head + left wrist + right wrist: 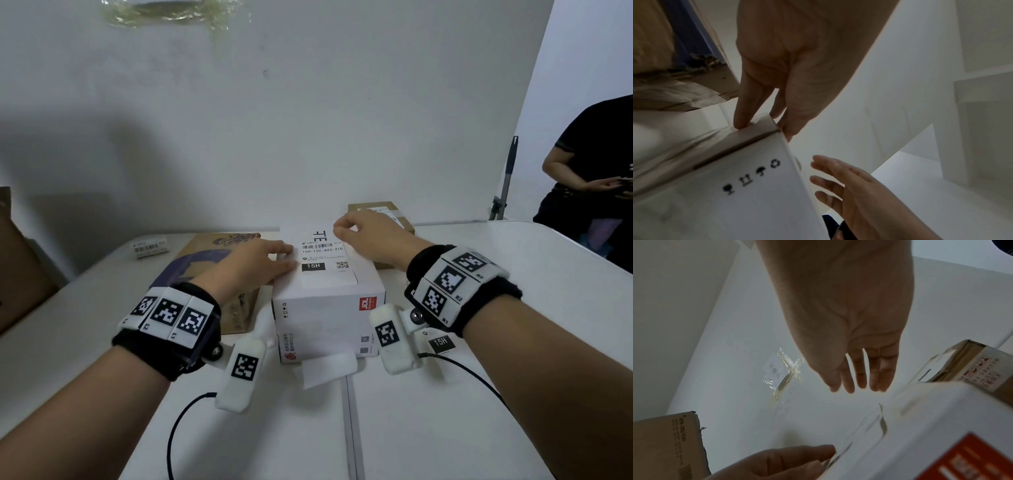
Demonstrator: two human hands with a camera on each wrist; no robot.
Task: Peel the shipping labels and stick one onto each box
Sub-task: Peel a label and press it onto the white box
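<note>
Left hand [255, 265] flat, pressing label [322, 255] on white box [329, 308]; right hand [368, 234] loosely curled, empty; uneven press risks wrinkles, lifted edge.

Both hands, left [255, 262], right [368, 233], on shipping label [323, 255], atop white box [329, 318], table [479, 394]

Bare table [479, 428] in front and right; brown box [219, 270] tight against white box [329, 308], left.
</note>
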